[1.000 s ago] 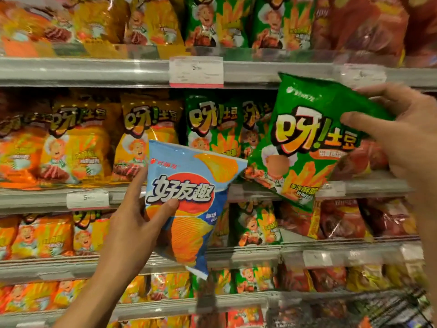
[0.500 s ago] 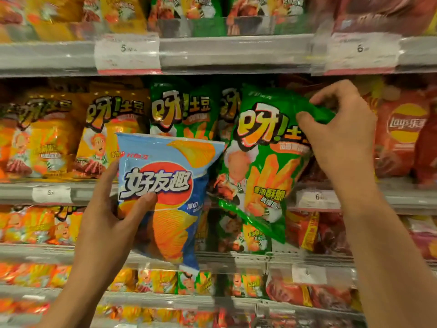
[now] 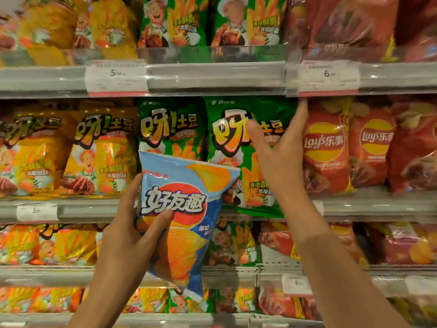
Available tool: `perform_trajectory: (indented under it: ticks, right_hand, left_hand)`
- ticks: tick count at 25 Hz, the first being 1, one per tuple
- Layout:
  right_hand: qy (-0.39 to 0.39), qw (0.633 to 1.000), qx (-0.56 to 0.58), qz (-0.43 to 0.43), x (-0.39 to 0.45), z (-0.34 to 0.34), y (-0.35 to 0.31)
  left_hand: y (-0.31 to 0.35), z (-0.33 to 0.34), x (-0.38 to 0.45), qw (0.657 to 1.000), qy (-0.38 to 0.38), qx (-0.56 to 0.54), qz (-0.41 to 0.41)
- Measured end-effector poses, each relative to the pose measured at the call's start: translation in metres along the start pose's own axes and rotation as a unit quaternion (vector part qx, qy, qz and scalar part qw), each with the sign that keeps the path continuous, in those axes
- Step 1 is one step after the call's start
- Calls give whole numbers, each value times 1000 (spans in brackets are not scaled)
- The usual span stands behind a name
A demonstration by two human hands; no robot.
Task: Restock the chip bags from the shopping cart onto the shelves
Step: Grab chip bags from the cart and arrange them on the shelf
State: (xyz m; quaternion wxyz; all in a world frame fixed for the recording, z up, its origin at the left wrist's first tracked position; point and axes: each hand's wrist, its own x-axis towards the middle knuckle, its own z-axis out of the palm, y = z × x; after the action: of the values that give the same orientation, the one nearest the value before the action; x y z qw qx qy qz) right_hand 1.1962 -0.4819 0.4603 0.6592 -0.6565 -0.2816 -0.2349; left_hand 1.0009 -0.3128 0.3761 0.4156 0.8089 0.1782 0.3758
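The left hand (image 3: 123, 240) pinches a blue chip bag (image 3: 182, 216) with orange wavy chips printed, while the right hand (image 3: 276, 150) lies spread on a green chip bag (image 3: 236, 147).

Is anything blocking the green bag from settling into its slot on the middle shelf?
Nothing visible. The green bag stands in the green row, between another green bag and the red Lay's bags. The right hand rests open on it; the left hand holds the blue bag.
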Motion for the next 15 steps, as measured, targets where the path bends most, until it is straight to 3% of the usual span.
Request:
perform_trajectory:
  ticks: [4, 11, 15]
  right_hand:
    - [-98, 993, -11, 64, -35, -1, 17]
    - [-40, 996, -27, 70, -1, 3, 16]
    - [-43, 995, -59, 65, 7, 14, 23]
  left_hand:
    - [-6, 0, 0, 999, -6, -29, -15]
    - [-13, -23, 3, 996, 45, -53, -48]
    - [-18, -32, 3, 997, 34, -46, -44]
